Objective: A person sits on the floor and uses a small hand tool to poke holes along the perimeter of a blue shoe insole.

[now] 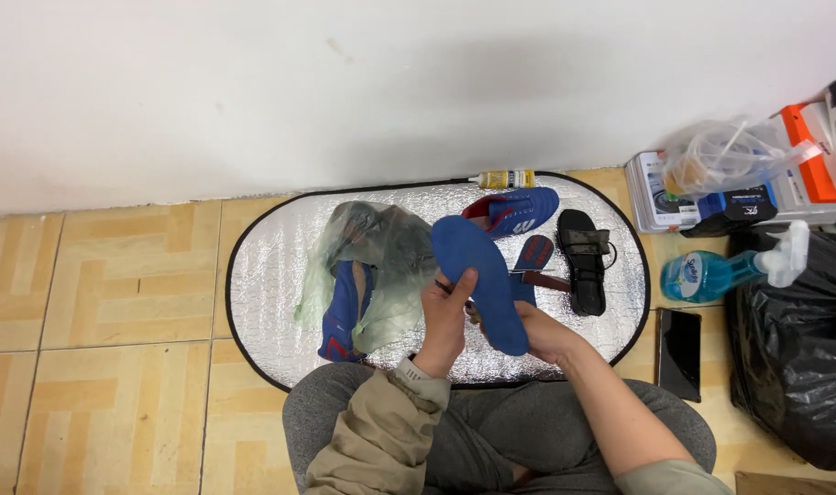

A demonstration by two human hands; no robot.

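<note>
Now the blue insole (pixel 480 280) is out of its shoe and up in both hands, over the shiny mat (pixel 271 275). Left hand (pixel 445 321) fingers wrap its edge; right hand (pixel 539 332) grips underneath. One blue shoe (pixel 514 211) lies behind, another blue shoe (pixel 343 316) sits under a plastic bag (pixel 381 252).

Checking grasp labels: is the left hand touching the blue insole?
Touching. Head view: the left hand wraps the blue insole, thumb lying across its face.
</note>
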